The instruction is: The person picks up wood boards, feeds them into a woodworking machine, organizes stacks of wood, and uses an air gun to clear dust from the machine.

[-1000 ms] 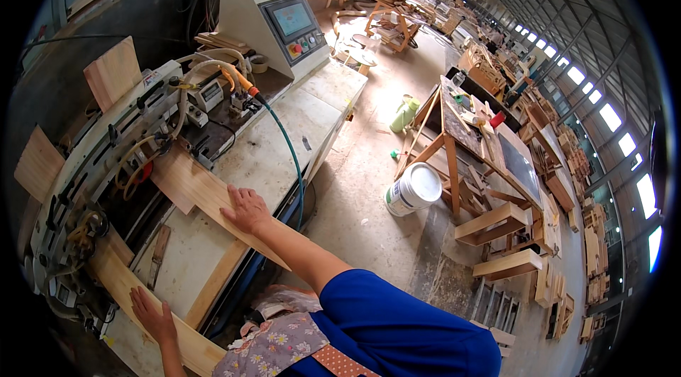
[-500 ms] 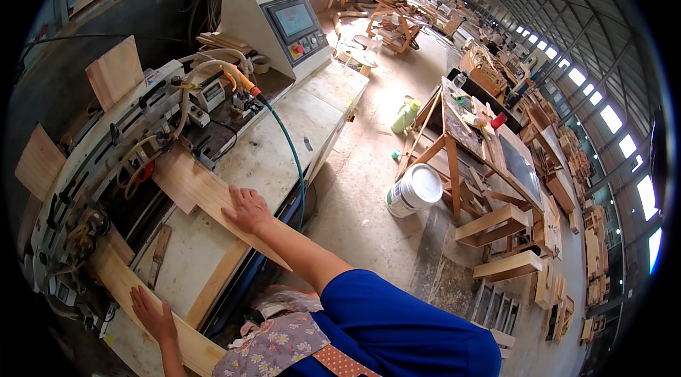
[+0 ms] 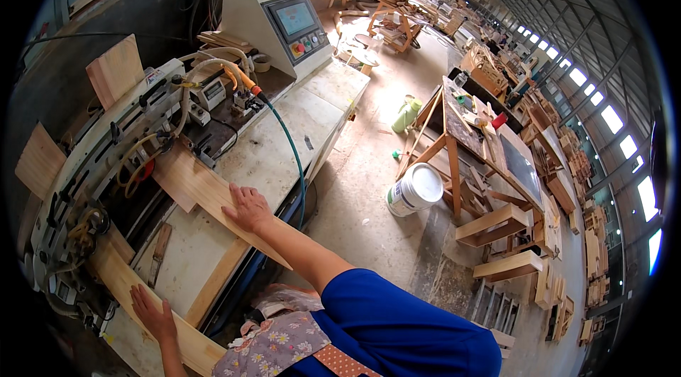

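My right hand (image 3: 250,209) lies with fingers spread on top of a long pale wooden board (image 3: 190,177), whose far end sits under the clamps and hoses of a woodworking machine (image 3: 135,118). On the left, my left hand (image 3: 152,314) rests open and flat on a second wooden board (image 3: 119,276), which likewise runs into the machine. Between the two boards, a wood-handled tool (image 3: 160,249), perhaps a chisel or scraper, lies on the machine's white bed (image 3: 202,258). Neither hand grips its board; both press or rest from above.
A control box (image 3: 273,22) with a screen and buttons stands at the machine's far end. A teal hose (image 3: 287,139) droops over the bed's right side. On the floor to the right are a white bucket (image 3: 415,190) and a wooden worktable (image 3: 489,136). Wood pieces stand beyond.
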The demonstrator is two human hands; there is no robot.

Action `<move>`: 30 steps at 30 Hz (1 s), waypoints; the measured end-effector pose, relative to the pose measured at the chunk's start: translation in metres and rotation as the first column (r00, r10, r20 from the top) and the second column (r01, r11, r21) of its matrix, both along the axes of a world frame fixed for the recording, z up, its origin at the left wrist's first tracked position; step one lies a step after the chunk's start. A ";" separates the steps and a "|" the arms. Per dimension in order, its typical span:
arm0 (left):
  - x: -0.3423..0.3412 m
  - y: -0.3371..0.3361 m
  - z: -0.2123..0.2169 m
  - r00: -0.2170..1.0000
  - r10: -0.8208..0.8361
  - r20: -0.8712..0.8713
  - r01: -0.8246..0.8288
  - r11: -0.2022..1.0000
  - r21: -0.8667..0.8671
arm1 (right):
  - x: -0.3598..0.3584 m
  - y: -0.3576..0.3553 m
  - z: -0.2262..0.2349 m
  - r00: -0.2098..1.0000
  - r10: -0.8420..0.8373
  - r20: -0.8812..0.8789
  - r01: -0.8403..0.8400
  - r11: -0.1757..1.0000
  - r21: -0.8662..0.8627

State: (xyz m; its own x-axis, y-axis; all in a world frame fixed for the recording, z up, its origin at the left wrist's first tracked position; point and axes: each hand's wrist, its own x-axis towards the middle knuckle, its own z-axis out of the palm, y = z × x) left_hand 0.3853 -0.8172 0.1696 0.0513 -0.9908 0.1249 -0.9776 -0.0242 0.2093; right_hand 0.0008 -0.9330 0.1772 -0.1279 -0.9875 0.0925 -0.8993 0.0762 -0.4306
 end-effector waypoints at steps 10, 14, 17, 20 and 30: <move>0.001 0.000 -0.002 1.000 -0.008 0.015 0.008 1.000 -0.005 | -0.001 0.001 0.003 1.000 0.006 0.018 -0.006 1.000 0.002; 0.000 0.000 -0.001 1.000 -0.009 0.017 0.009 1.000 -0.004 | -0.001 0.001 0.002 1.000 0.007 0.014 -0.007 1.000 0.002; 0.001 0.000 -0.002 1.000 -0.014 0.023 0.014 1.000 -0.009 | -0.001 0.000 0.001 1.000 0.010 0.008 -0.010 1.000 -0.011; 0.001 0.000 -0.002 1.000 -0.016 0.025 0.017 1.000 -0.014 | 0.000 0.002 0.003 1.000 0.004 0.006 -0.004 1.000 -0.016; 0.000 0.000 -0.002 1.000 -0.010 0.020 0.010 1.000 -0.004 | -0.001 0.001 0.000 1.000 0.004 0.002 -0.004 0.999 -0.035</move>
